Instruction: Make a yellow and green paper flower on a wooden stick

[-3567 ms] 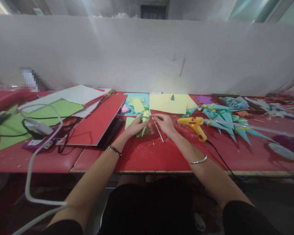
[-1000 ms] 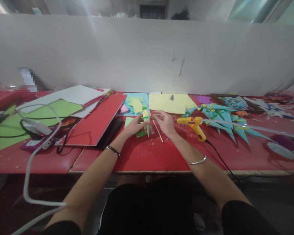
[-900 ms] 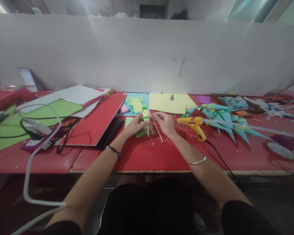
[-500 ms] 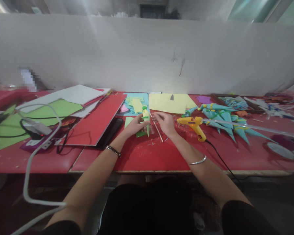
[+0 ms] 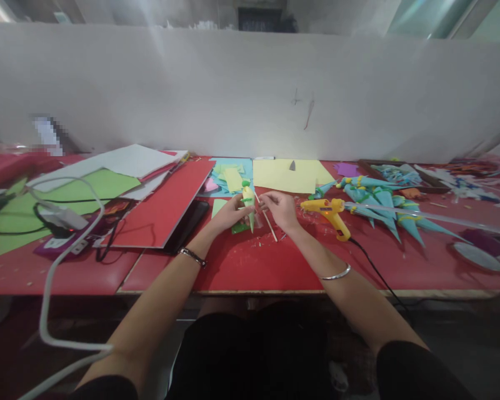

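My left hand (image 5: 232, 213) is closed around a small pale yellow-green paper cone (image 5: 248, 195). The cone points down, with green trim around it and a green tuft on top. Close by on the right, my right hand (image 5: 281, 208) has its thumb and fingertips pinched together near the cone. Whatever is between those fingertips is too small to make out. A thin wooden stick (image 5: 271, 228) slants below and beside the right fingertips; I cannot tell whether they touch it. Under the left hand lies a green piece (image 5: 240, 228), partly hidden.
A yellow hot glue gun (image 5: 328, 210) lies right of my hands, its cord trailing off the table edge. Several blue paper cones (image 5: 385, 203) are heaped beyond it. Leftward are a tilted red board (image 5: 162, 208) and a power strip (image 5: 64, 243). Yellow sheets (image 5: 281, 175) lie behind.
The right fingers have shifted very slightly by the cone. The left hand and the cone stay in place.
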`<state>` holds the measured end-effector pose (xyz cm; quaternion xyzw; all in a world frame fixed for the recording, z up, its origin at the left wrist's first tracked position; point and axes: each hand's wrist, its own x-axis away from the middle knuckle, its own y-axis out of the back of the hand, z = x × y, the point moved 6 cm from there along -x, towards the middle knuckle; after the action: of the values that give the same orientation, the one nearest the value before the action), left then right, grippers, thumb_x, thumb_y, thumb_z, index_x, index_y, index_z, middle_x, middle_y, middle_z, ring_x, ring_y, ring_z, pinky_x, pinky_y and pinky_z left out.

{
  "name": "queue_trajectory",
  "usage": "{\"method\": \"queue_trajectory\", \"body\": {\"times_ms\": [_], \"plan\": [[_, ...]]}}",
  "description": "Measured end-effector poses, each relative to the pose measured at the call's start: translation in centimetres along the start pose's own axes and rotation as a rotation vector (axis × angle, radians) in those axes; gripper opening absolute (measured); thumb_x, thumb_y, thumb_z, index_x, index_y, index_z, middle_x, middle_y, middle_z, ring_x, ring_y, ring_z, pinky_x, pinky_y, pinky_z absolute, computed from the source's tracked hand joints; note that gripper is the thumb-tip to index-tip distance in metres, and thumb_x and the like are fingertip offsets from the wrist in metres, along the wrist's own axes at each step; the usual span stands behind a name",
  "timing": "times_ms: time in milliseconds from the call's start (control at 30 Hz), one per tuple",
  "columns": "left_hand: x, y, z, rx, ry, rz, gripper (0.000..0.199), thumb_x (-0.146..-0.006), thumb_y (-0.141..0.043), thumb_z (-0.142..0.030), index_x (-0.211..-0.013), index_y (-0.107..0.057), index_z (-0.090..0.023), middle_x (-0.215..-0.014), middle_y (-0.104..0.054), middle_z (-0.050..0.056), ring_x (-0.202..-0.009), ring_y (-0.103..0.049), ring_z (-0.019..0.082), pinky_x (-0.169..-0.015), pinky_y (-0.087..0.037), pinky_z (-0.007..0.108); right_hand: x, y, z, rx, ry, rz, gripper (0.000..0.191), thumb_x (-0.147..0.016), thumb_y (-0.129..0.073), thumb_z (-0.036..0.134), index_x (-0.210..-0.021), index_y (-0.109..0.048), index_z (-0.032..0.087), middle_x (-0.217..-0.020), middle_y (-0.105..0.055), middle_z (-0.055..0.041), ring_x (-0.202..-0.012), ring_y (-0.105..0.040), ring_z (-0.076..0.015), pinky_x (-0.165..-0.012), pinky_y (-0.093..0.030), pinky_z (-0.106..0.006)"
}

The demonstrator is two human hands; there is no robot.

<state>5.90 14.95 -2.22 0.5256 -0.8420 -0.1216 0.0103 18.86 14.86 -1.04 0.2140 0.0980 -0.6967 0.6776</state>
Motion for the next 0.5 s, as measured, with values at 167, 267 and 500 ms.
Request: {"method": "queue_trajectory", "body": {"times_ms": [167,267,500], "plan": [[-0.04,0.02,0.06,-0.01,-0.003,0.004,0.041,-0.071,-0.059,-0.036,-0.102,-0.042,-0.015,-0.055,-0.052,-0.007,-0.041,-0.053,0.006,-0.04,-0.038,0.017,-0.2,-0.07,-0.31,0.033,0.015,0.005,0.017,-0.07,-0.057,0.027,-0.081,-0.063,0.015,-0.077,-0.068,-0.0057,-0.067,-0.065,-0.0173,-0.067,-0.051,-0.03],[-0.08,0.05,0.11,-0.014,-0.001,0.007,0.041,-0.071,-0.059,-0.036,-0.102,-0.042,-0.016,-0.055,-0.052,-0.008,-0.041,-0.052,0.006,-0.04,-0.038,0.017,-0.27,-0.15,-0.54,0.002,-0.001,0.017,0.021,-0.072,-0.053,0.026,-0.086,-0.063,0.014,-0.082,-0.069,-0.0079,-0.074,-0.065,-0.0183,-0.073,-0.051,-0.031],[-0.08,0.0,0.12,0.009,-0.002,0.011,0.042,-0.07,-0.06,-0.036,-0.101,-0.042,-0.014,-0.055,-0.052,-0.007,-0.041,-0.052,0.006,-0.04,-0.038,0.017,-0.11,-0.2,-0.28,0.072,-0.004,0.036,0.015,-0.072,-0.055,0.029,-0.072,-0.061,0.016,-0.065,-0.066,-0.004,-0.06,-0.063,-0.0172,-0.06,-0.052,-0.029]]}}
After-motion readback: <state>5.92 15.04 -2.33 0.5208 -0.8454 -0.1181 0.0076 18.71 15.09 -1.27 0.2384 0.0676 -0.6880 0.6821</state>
